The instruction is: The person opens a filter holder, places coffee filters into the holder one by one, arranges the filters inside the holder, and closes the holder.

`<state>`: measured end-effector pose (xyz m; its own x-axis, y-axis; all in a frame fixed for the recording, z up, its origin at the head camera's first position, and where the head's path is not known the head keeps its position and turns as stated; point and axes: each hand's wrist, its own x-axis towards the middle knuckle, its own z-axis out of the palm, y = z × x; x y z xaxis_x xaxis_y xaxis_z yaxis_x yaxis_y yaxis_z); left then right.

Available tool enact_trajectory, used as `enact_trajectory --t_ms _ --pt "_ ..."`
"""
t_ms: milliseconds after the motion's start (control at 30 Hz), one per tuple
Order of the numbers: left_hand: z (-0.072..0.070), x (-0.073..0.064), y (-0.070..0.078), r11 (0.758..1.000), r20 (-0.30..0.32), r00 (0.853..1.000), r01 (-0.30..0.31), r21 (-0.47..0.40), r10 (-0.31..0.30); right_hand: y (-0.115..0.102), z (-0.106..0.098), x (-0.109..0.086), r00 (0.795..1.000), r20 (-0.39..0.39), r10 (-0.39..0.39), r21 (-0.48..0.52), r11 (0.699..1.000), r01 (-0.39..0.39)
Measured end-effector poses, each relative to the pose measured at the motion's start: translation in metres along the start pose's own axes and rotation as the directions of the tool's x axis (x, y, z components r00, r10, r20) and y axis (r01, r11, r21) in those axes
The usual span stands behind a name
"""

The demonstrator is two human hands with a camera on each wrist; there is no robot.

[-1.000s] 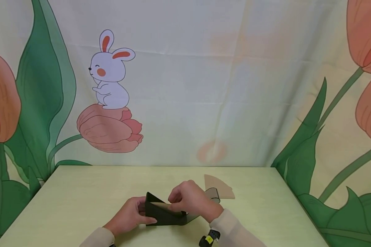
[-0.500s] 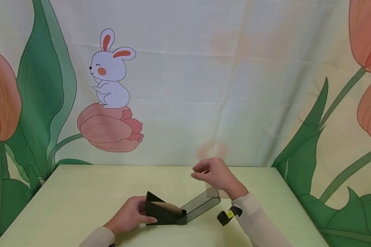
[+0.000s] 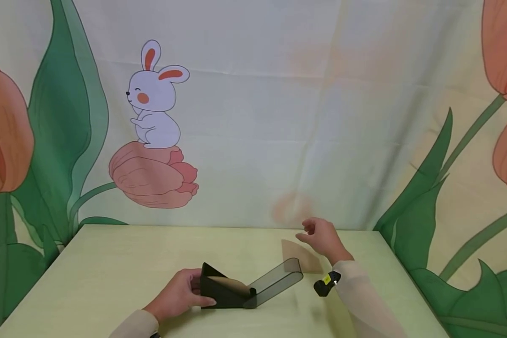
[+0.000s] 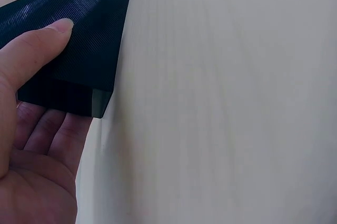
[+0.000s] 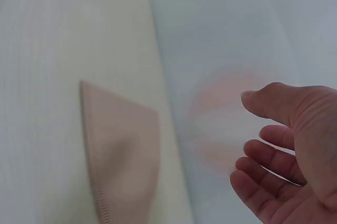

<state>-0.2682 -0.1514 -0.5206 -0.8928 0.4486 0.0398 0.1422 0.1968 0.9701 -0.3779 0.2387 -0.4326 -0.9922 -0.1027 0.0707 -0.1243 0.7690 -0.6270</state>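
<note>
black holder [image 3: 226, 297]: clamped in left hand [image 3: 180, 293], loaded with paper [image 3: 230, 283]
drew right hand [image 3: 323, 238] farther off, fingers apart, near tan sheet [image 3: 307, 259]

Legible text, brands, numbers: none. Labels, one: a small yellow label [image 3: 327, 279] is sitting on the black wrist device [image 3: 320, 288] beside the right sleeve [image 3: 365, 295], and is showing a faint dark marking too small to read.
</note>
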Motion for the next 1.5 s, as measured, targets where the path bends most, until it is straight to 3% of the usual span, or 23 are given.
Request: enact_trajectory --t_ms 267,567,1133,1500 --pt "0.001 -0.001 0.000 1.000 -0.002 1.000 0.014 -0.010 -0.014 0.038 0.025 0.010 0.996 0.046 0.072 -0.039 0.997 -0.070" --pt "0.002 0.000 -0.001 1.000 -0.002 1.000 0.024 -0.009 -0.024 0.053 0.037 0.014 0.976 0.089 0.197 -0.057 0.980 -0.193" --pt "0.000 -0.001 -0.001 1.000 -0.007 1.000 0.013 -0.004 -0.013 0.051 0.042 0.016 0.959 0.108 0.263 -0.121 0.961 -0.250" --pt "0.000 -0.001 -0.002 1.000 -0.002 1.000 0.007 -0.007 -0.007 0.044 0.041 0.015 0.966 0.093 0.242 -0.118 0.966 -0.230"
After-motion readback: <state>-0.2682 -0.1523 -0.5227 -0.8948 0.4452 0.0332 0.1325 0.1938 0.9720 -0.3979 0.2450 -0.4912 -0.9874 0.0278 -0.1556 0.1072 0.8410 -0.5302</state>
